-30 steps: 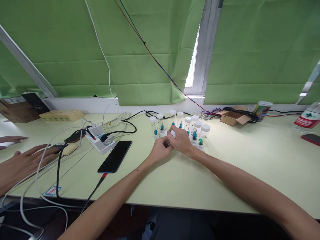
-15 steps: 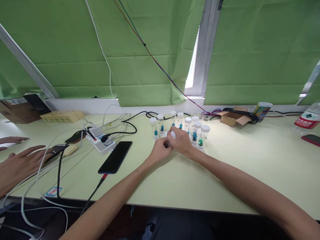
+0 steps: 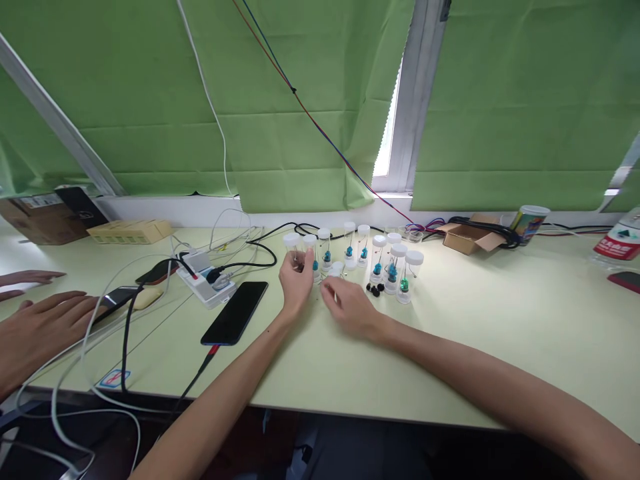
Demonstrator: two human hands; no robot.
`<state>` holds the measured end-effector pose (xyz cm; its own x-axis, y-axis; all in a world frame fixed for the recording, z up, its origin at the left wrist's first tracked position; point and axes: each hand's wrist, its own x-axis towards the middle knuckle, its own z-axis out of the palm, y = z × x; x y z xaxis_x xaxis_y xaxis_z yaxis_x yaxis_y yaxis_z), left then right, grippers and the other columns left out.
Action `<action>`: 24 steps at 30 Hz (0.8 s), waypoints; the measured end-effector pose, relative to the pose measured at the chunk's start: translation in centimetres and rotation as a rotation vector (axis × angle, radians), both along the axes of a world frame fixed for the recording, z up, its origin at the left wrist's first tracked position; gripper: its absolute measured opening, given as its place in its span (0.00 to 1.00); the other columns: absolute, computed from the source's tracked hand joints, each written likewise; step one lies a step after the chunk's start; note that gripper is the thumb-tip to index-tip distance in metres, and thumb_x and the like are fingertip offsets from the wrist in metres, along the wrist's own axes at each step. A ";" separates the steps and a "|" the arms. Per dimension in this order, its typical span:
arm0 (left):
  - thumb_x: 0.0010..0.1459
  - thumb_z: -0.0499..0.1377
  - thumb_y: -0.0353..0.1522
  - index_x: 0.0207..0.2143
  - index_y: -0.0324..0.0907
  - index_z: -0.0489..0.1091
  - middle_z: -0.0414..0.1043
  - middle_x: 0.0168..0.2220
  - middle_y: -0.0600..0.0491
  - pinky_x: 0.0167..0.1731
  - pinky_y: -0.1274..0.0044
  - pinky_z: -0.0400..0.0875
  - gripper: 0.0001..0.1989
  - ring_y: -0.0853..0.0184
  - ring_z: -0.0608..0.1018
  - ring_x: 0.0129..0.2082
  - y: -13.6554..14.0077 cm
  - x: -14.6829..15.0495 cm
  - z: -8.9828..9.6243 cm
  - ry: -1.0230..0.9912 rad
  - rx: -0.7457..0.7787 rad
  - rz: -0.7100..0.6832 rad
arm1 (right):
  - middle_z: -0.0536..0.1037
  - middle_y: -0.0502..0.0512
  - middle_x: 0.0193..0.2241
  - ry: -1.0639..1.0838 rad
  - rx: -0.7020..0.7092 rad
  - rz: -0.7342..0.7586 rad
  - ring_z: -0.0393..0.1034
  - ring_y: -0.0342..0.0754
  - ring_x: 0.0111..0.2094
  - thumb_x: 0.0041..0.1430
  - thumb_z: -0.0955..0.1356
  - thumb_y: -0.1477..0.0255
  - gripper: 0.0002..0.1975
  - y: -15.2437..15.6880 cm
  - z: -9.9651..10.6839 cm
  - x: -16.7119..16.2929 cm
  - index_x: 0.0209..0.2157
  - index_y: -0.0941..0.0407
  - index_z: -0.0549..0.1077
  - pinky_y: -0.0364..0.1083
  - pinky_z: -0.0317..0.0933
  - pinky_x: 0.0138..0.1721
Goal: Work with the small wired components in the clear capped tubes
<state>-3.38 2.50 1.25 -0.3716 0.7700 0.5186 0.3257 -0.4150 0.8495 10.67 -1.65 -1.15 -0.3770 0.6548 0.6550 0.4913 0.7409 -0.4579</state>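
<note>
Green blinds (image 3: pixel 310 153): hung in creased panels along the far side.
Window frame (image 3: pixel 417 100): left exposed between two panels, right of centre.
Daylight (image 3: pixel 383 160): let in through a narrow gap beside it.
White ledge (image 3: pixel 200 208): partly covered below.
Desk (image 3: pixel 525 300): pale yellow-green, crossed by a seam at left.
</note>
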 end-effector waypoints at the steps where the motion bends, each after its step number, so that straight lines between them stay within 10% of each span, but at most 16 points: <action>1: 0.59 0.59 0.47 0.28 0.42 0.64 0.67 0.27 0.55 0.32 0.76 0.64 0.18 0.71 0.68 0.27 0.2 -0.2 -0.2 -0.007 -0.011 0.026 | 0.72 0.51 0.29 -0.074 0.009 0.052 0.64 0.44 0.28 0.69 0.58 0.71 0.10 -0.3 -0.3 -0.2 0.37 0.56 0.68 0.44 0.54 0.32; 24: 0.48 0.67 0.48 0.39 0.43 0.67 0.69 0.35 0.53 0.39 0.73 0.67 0.23 0.66 0.72 0.37 2.7 -0.6 -3.2 -0.019 -0.085 0.025 | 0.73 0.52 0.30 -0.343 0.048 0.193 0.64 0.43 0.29 0.70 0.59 0.72 0.11 -0.5 -1.7 -0.3 0.34 0.56 0.69 0.44 0.54 0.33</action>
<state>-4.03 5.23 -1.95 -0.4003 0.8014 0.4444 0.3183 -0.3331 0.8875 10.42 -2.19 -2.89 -0.6926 0.5223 0.4976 0.4596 0.8511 -0.2537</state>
